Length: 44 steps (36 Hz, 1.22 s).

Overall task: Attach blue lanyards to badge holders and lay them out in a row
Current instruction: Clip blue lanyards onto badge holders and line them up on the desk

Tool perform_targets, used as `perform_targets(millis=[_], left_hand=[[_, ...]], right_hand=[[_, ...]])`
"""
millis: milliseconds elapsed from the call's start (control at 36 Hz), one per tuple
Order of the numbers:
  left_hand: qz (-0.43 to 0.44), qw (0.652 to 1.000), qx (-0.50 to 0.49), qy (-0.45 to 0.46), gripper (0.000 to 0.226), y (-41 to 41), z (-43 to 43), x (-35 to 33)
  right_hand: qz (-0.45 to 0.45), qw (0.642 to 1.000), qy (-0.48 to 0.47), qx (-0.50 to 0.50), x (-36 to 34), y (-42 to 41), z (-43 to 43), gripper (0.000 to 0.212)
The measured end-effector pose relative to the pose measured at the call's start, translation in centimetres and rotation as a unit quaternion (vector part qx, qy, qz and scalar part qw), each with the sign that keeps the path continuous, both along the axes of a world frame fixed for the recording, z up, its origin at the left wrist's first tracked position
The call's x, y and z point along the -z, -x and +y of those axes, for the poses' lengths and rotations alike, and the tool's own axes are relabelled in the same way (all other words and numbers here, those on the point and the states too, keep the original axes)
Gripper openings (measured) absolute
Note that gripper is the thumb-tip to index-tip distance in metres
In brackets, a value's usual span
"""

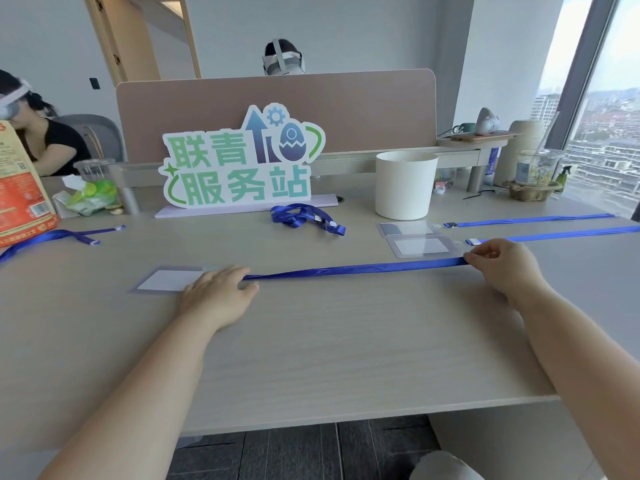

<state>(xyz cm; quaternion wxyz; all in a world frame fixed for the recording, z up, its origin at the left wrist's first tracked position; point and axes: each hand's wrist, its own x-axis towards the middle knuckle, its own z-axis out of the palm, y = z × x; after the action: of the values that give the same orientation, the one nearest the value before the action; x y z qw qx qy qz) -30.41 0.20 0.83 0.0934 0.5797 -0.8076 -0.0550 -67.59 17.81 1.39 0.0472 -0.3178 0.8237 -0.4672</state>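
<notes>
A blue lanyard (353, 270) lies stretched across the middle of the desk. My left hand (216, 294) rests flat on its left end, beside a clear badge holder (166, 280) with a white card. My right hand (502, 261) pinches the lanyard's right end. Two more badge holders (420, 247) (405, 228) lie at the right, each with a blue lanyard (561, 234) (530, 221) running off to the right. A bunched blue lanyard (304, 218) sits before the sign. Another loose lanyard (52, 237) lies at the far left.
A standing sign (239, 161) and a white bucket (405, 183) stand at the back of the desk (311, 341). An orange bag (20, 199) and a green packet (91, 197) sit at the left. Two people with headsets sit beyond a partition (277, 105).
</notes>
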Motion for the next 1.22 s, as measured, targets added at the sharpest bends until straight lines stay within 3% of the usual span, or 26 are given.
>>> perform_targets(millis=[167,306,528,639,722,917,1028,1083,1222], left_hand=[[-0.030,0.999,0.041,0.008,0.046,-0.1,0.1,0.3],[-0.060,0.991,0.119,0.025,0.051,1.2,1.3,-0.1],[-0.054,0.979,0.196,-0.027,0.063,2.6,2.7,-0.1],[-0.071,0.975,0.207,-0.046,0.063,2.5,2.5,0.1],[-0.070,0.975,0.209,-0.043,0.061,2.4,2.5,0.2],[-0.049,0.971,0.233,-0.005,0.062,2.3,2.8,0.1],[-0.006,0.966,0.260,-0.007,0.079,2.8,2.9,0.2],[0.013,0.966,0.256,-0.025,0.072,3.5,3.2,0.0],[-0.043,0.966,0.249,-0.045,0.072,5.4,4.1,0.0]], right_hand=[[0.092,0.987,-0.131,0.020,0.7,0.4,0.2,0.017],[0.158,0.982,-0.106,0.004,0.3,-0.8,-0.1,0.022],[0.239,0.962,-0.018,-0.131,-0.1,-5.4,-1.8,0.011],[0.247,0.928,-0.069,-0.270,-0.6,-8.7,-3.8,0.022],[0.261,0.904,-0.117,-0.318,-0.3,-11.1,-5.7,0.030],[0.312,0.893,-0.145,-0.289,0.4,-13.7,-8.5,0.027],[0.307,0.892,-0.152,-0.295,-0.1,-14.2,-8.9,0.024],[0.301,0.895,-0.145,-0.297,-0.1,-14.6,-9.1,0.023],[0.329,0.893,-0.131,-0.277,0.1,-15.4,-9.4,0.023]])
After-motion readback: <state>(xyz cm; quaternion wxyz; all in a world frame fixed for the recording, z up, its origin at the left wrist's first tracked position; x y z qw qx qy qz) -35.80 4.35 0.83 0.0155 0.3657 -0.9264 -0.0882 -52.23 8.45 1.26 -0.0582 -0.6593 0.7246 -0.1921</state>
